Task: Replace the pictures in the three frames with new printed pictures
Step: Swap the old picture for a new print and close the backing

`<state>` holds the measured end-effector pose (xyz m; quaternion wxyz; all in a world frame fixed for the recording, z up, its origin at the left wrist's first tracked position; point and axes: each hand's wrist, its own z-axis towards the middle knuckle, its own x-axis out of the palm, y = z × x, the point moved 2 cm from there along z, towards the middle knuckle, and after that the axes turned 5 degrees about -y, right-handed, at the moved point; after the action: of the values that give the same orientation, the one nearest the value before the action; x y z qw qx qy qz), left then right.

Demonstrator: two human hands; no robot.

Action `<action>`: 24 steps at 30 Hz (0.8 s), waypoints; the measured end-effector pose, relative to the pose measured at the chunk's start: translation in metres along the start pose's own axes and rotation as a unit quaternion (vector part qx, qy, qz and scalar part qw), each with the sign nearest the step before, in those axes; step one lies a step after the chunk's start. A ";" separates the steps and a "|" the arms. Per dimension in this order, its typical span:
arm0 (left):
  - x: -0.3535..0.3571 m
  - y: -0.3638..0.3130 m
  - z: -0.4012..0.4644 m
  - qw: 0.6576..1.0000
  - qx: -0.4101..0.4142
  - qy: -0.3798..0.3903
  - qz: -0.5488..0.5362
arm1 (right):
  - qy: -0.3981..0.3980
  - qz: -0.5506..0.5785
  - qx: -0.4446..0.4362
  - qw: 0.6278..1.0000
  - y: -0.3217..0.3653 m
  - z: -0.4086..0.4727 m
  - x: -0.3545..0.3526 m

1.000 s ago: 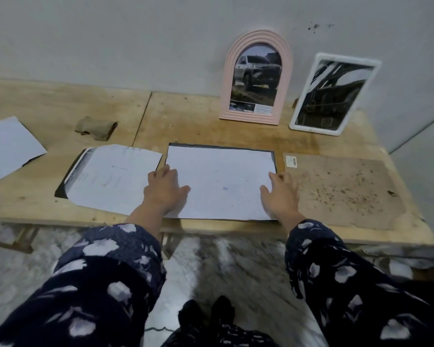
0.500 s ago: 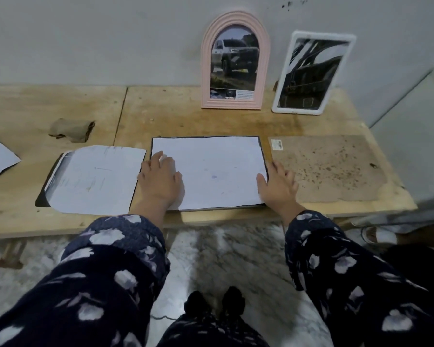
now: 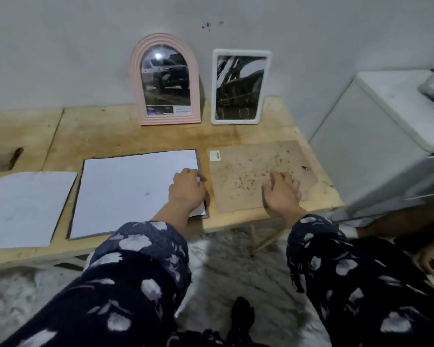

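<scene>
Resting left hand on white sheet | right hand on backing board

Home room — plywood table, marble floor, plaster wall

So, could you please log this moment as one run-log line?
left hand: on white sheet, right edge | right hand: on brown backing board | two frames: against wall

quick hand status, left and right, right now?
Left hand: fingers curled at the right edge of the white sheet; grip cannot be told.
Right hand: open, fingers spread on the brown board, holding nothing.
</scene>
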<state>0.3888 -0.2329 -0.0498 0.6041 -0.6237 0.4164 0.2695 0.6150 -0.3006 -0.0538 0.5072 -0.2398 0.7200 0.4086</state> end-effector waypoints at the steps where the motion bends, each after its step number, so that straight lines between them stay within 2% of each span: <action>1: 0.008 -0.013 0.001 1.000 -0.011 -0.001 -0.004 | -0.001 0.000 0.003 1.000 -0.012 0.007 -0.008; 7: 0.040 -0.063 0.004 0.989 -0.141 0.019 0.047 | -0.009 0.020 0.055 0.998 -0.073 0.045 -0.036; 13: 0.057 -0.082 0.004 0.974 -0.209 -0.024 0.086 | -0.017 0.076 0.063 0.995 -0.102 0.065 -0.039; 16: 0.059 -0.085 0.009 0.970 -0.230 -0.046 0.063 | -0.026 0.111 0.069 0.991 -0.104 0.071 -0.036; 20: 0.061 -0.083 0.014 0.956 -0.286 -0.061 -0.025 | -0.032 0.177 0.116 0.977 -0.107 0.080 -0.035; 24: 0.057 -0.085 0.017 0.959 -0.266 -0.088 -0.048 | -0.032 0.220 0.171 0.960 -0.110 0.087 -0.041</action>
<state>0.4921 -0.2339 -0.0549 0.4631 -0.7550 0.2446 0.3946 0.7605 -0.2919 -0.0673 0.4611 0.0279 0.7977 0.3878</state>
